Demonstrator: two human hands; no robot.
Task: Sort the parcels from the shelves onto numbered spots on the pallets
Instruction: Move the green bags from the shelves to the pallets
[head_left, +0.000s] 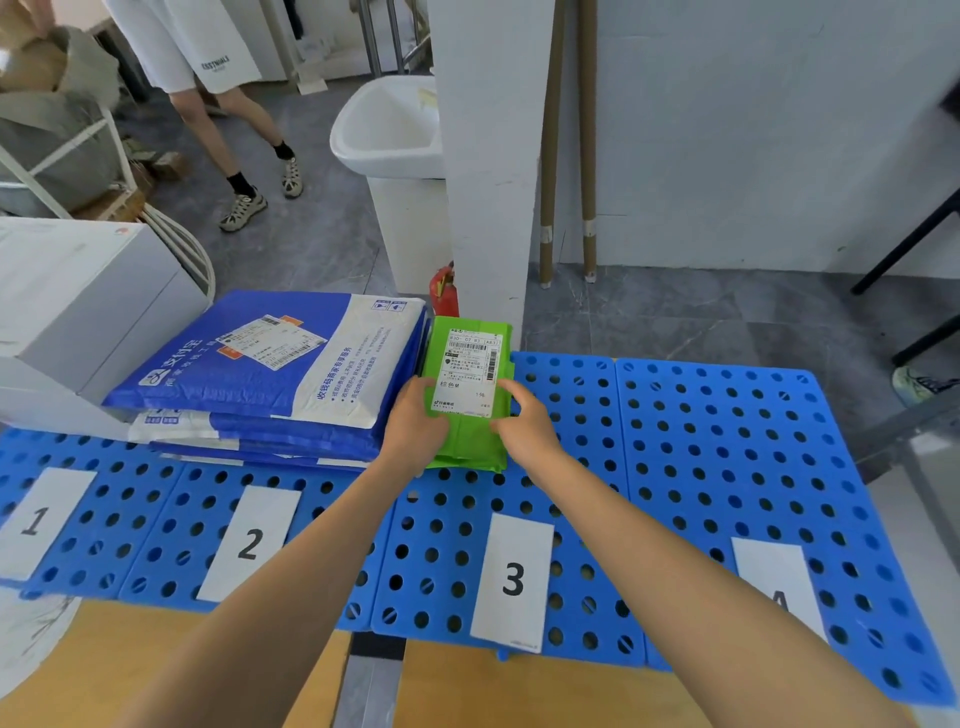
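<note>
As left hand and right hand clasp its near sides, green parcel lies long axis pointing away, directly beyond the 3 label.

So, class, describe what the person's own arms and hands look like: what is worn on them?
Both forearms are bare: no sleeve shows on the left arm or the right arm. The left hand and right hand wear no gloves, and no watch, ring or band shows.
</note>
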